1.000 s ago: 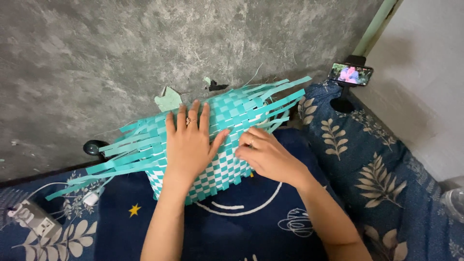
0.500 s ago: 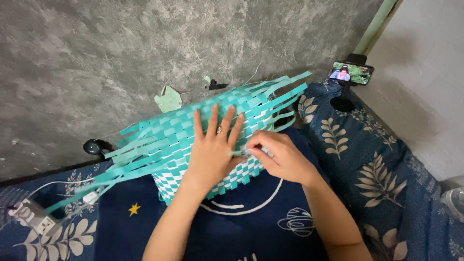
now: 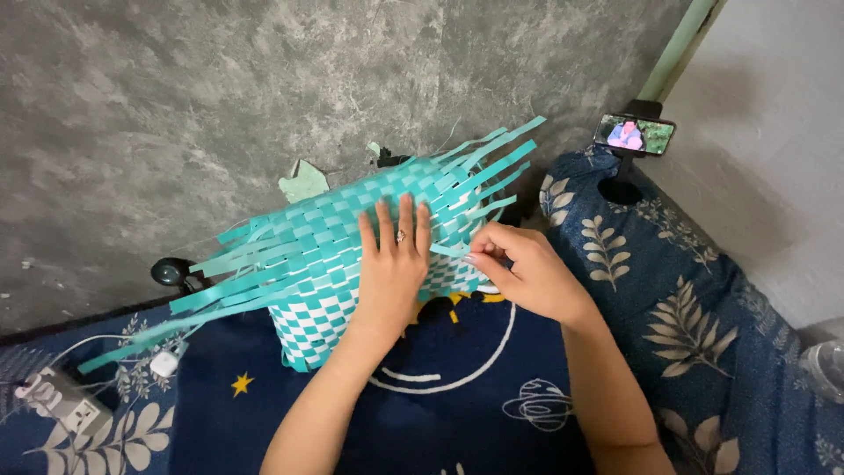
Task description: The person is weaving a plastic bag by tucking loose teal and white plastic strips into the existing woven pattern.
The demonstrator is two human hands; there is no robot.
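A half-woven basket (image 3: pixel 325 242) of teal and white plastic strips lies on its side on a dark blue patterned blanket (image 3: pixel 457 413). Loose teal strip ends fan out to the left and to the upper right. My left hand (image 3: pixel 393 264) lies flat on the woven side, fingers spread, with a ring on one finger. My right hand (image 3: pixel 523 268) is at the basket's right edge and pinches one teal strip (image 3: pixel 450 251) between thumb and fingers.
A rough grey wall (image 3: pixel 264 88) rises behind the basket. A phone (image 3: pixel 634 135) on a stand sits at the upper right, its screen lit. A white power strip (image 3: pixel 61 400) with cables lies at the lower left, a small black object (image 3: pixel 167 271) beside the wall.
The basket has turned and shifted right. My left hand slid from the middle of the weave towards its right side, and my right hand moved up to pinch a strip.
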